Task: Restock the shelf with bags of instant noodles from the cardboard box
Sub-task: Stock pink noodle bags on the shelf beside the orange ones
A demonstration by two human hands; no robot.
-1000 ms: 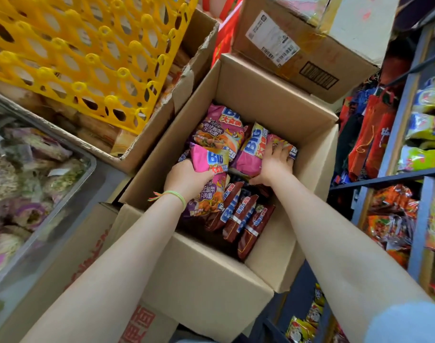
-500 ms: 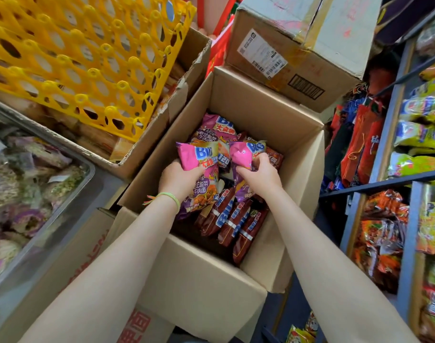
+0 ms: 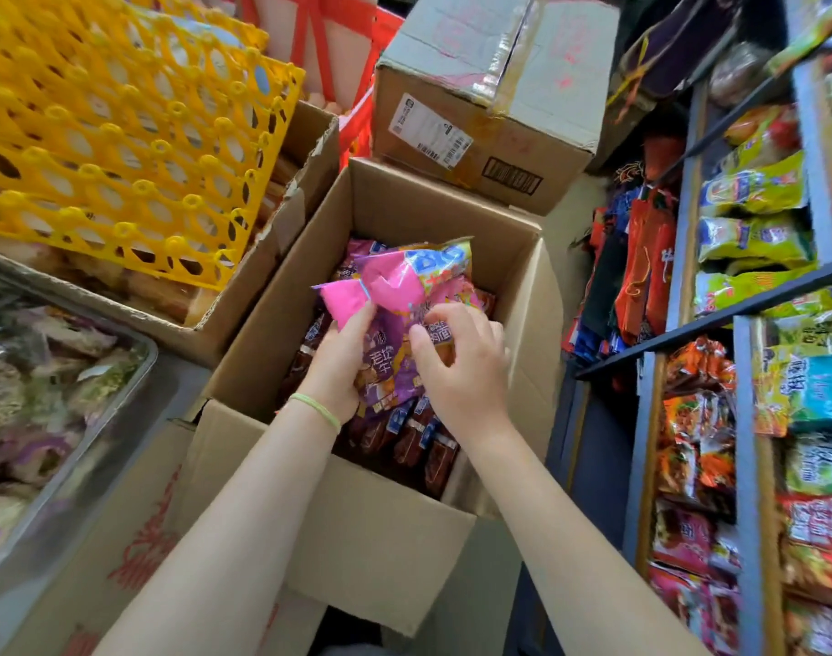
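An open cardboard box (image 3: 381,527) stands in front of me, with dark red noodle bags (image 3: 407,435) upright along its near side. Above the box, my left hand (image 3: 340,359) grips a pink and purple noodle bag (image 3: 345,303) from the left. My right hand (image 3: 461,366) holds a second pink bag (image 3: 421,272) pressed against the first. Both bags are lifted together, their pink tops pointing away from me. The blue metal shelf (image 3: 745,466) on the right is packed with noodle bags (image 3: 696,447).
A sealed cardboard box (image 3: 480,111) sits behind the open one. A yellow plastic crate (image 3: 120,134) rests on another open box at the left. A metal tray (image 3: 73,456) of wrapped goods lies at far left. Red and dark packets (image 3: 641,267) hang by the shelf.
Both hands have lifted the two pink bags out of the box and brought them together. My view has tilted up and toward the shelf.
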